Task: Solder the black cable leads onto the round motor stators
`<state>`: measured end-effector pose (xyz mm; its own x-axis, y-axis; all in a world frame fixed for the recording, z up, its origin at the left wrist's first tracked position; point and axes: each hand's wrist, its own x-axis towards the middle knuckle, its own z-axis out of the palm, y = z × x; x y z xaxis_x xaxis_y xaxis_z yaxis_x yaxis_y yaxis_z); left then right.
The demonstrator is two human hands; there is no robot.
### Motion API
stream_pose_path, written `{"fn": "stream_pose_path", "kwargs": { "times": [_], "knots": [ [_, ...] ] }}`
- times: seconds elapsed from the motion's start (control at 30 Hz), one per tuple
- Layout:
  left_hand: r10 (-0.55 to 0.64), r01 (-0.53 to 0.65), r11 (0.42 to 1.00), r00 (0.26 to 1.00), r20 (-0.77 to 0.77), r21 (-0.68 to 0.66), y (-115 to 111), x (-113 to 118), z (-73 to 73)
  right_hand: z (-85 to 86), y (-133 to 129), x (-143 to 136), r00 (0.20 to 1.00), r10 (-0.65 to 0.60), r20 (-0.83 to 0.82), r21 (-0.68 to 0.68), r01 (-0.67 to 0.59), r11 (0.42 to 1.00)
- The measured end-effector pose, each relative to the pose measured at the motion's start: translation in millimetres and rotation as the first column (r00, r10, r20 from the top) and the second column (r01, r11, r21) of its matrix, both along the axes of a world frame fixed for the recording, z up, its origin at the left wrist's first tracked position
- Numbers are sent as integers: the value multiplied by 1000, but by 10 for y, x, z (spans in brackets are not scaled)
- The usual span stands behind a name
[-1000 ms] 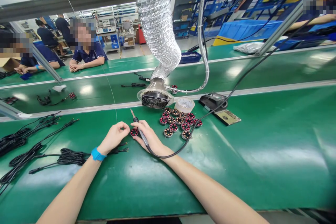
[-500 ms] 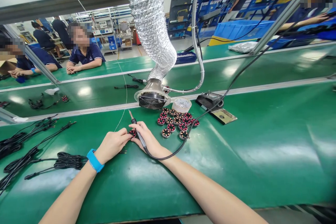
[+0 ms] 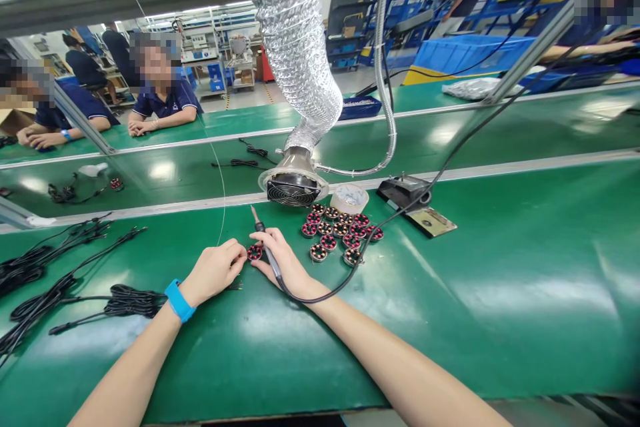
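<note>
Red-wound stator (image 3: 255,252) sits left of the frame's centre and below it, between the thumb and fingers of your right hand (image 3: 290,264), which is wrapped around the soldering iron (image 3: 271,260); your left hand (image 3: 214,271) curls just beside that stator, but whether its fingertips pinch anything cannot be told

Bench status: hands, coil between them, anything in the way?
Right fingers around soldering iron, tip pointing away. Left fingers beside red coil, contact unclear. Iron's cord drapes over right wrist.
</note>
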<state>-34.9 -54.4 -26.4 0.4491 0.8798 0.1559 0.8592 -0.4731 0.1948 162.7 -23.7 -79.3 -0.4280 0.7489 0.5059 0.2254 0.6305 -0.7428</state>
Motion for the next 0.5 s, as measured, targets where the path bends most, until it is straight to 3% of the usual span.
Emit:
{"fn": "stream_pose_path", "kwargs": {
  "times": [0.13, 0.23, 0.4, 0.5],
  "knots": [
    [35, -27, 994, 996, 77, -103, 11, 2, 26, 13, -2, -1, 1000, -7, 9, 16, 7, 1000],
    [137, -74, 968, 956, 258, -239, 40, 30, 25, 38, -8, -2, 999, -13, 31, 33, 12, 999],
    [425, -22, 823, 689, 588, -568, 95, 52, 26, 63, -17, -7, 998, -15, 53, 46, 13, 999],
    [478, -121, 851, 585, 655, -511, 109, 10, 28, 53, -15, -10, 998, -15, 55, 46, 12, 999]
  ]
}}
